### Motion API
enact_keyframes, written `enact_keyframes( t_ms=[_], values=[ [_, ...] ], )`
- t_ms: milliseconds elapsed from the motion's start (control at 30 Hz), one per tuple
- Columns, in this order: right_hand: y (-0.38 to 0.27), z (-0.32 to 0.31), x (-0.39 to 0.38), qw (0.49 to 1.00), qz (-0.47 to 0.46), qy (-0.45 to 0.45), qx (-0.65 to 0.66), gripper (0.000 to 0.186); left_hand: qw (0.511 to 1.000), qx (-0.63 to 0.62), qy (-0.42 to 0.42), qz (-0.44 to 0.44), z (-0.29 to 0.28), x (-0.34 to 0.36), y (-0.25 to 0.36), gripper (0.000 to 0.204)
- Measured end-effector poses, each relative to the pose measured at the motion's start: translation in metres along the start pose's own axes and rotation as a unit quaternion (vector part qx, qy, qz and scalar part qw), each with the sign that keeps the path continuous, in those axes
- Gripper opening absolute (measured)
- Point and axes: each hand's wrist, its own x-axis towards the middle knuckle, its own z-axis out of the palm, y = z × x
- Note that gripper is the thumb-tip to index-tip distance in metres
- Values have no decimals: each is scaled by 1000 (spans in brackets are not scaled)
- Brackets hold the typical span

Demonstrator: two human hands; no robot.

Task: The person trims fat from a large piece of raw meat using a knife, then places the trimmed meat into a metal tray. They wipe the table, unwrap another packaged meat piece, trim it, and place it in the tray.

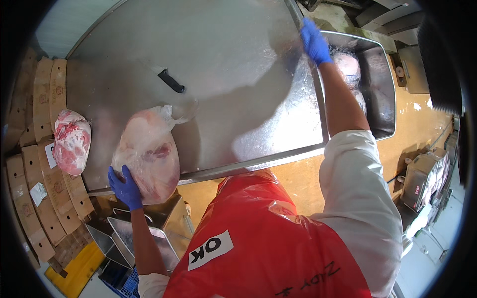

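A large pale cut of meat (155, 144) in clear plastic lies at the near left edge of the steel table (233, 74). The gathered, twisted end of its plastic points away from me. My left hand (125, 188), in a blue glove, rests against its near left side with thumb and fingers apart. Far off at the table's right edge is my right hand (316, 43), also blue-gloved, its fingers pointing away and partly smeared. Whether it holds anything is unclear. A black-handled knife (171, 81) lies on the table beyond the meat.
An unwrapped red and white cut of meat (72, 144) sits at the table's left edge beside stacked cardboard boxes (42, 186). Right of the table, a deep steel tub (380, 84) holds wrapped meat (347, 68). Metal bins (144, 238) stand below on the left.
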Motion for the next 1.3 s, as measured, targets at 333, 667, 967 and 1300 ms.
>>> enact_keyframes(
  t_ms=[333,667,967,1300],
  values=[
    [-124,135,-243,957,-182,-227,12,49,1000,12,9,-23,-1,-6,1,67],
    [-44,137,3,924,-105,-227,-290,58,999,34,-1,-15,-4,-4,-3,66],
    [8,85,40,947,-171,15,-270,44,999,44,-6,-17,-2,-2,2,64],
    [-149,254,-108,946,-261,-153,-113,58,999,32,-15,-15,-6,-3,-5,64]
  ],
)
